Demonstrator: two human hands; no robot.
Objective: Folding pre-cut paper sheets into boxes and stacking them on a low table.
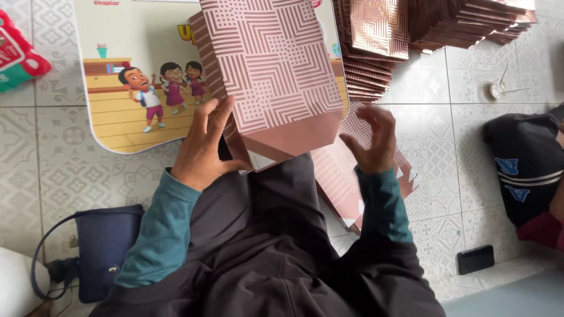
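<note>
Pink patterned paper bag (276, 76) at centre; red-green packet (14, 56) far left.

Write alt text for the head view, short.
Seen from above, a seated person's left hand grips the lower left edge of a pink geometric-patterned paper bag over a low cartoon-printed table, while the right hand hovers open beside it, not touching. More folded bags are stacked on the tiled floor, and a navy handbag lies at left.

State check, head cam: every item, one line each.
paper bag: folded flat, gripped at its lower left edge
left hand: closed on the paper bag
right hand: open, fingers curled, holding nothing
stack of bags: flat, fanned out
navy handbag: lying on floor
black phone: flat on floor
</note>
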